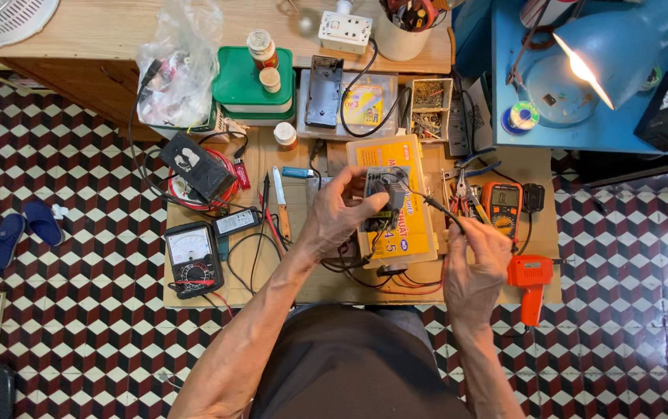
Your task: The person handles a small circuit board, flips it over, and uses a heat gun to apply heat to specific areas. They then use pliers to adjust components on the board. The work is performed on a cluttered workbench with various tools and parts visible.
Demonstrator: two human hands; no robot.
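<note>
My left hand (339, 211) grips a small circuit board (381, 199) with dark parts and trailing wires, held above a yellow book (405, 167). My right hand (477, 260) pinches a thin black test probe (441, 208), its tip pointing up-left toward the board's right edge. Whether the tip touches the board is too small to tell. An orange digital multimeter (502, 206) lies just right of the probe. Both forearms reach in from the bottom of the view.
A low wooden board (217, 299) on the checkered floor carries an analog meter (192, 258), a black box (196, 165), a knife (281, 203) and an orange soldering gun (531, 282). Green-lidded boxes (242, 87), a parts tray (430, 109) and a lit blue lamp (609, 58) stand behind.
</note>
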